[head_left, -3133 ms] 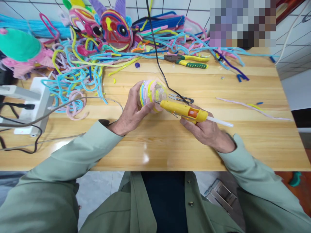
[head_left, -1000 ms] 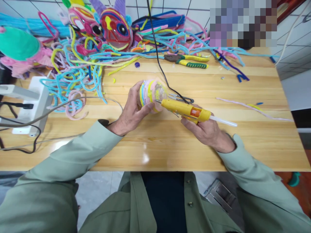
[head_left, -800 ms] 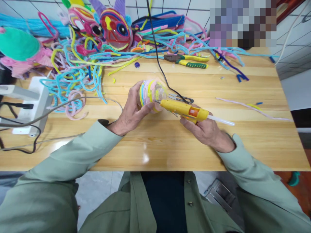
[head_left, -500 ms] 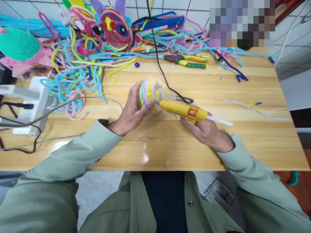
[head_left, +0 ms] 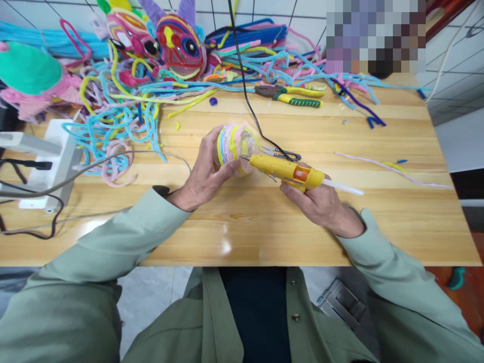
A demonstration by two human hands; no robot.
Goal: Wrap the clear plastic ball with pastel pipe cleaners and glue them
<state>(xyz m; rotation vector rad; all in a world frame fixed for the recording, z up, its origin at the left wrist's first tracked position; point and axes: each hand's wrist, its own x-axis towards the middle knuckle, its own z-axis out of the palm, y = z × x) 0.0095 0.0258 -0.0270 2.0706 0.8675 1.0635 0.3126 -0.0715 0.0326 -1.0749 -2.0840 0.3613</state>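
Note:
My left hand (head_left: 209,169) is wrapped round a clear, rounded plastic piece (head_left: 236,146) ringed with yellow, pink, blue and white pipe cleaners. It looks like a bottle part, tilted with its bare end to the right. In my right hand (head_left: 317,201) is a yellow hot glue gun (head_left: 283,169), a clear glue stick (head_left: 344,187) poking from its back. The gun's metal nozzle is at the lower right side of the ringed piece; whether it touches I cannot tell. Behind the gun lie small thread snips (head_left: 283,153), partly crossed by a black cord (head_left: 247,96).
Yellow-green pliers (head_left: 289,95) lie beyond my hands. Tangled pipe cleaners (head_left: 117,113) and decorated masks (head_left: 181,45) line the back. At left stands a white power strip (head_left: 56,161) with cables. A pale pink pipe cleaner (head_left: 370,160) rests at right.
The glue gun has shifted very slightly to the right, its nozzle still by the ringed piece. My left hand holds the piece in the same place.

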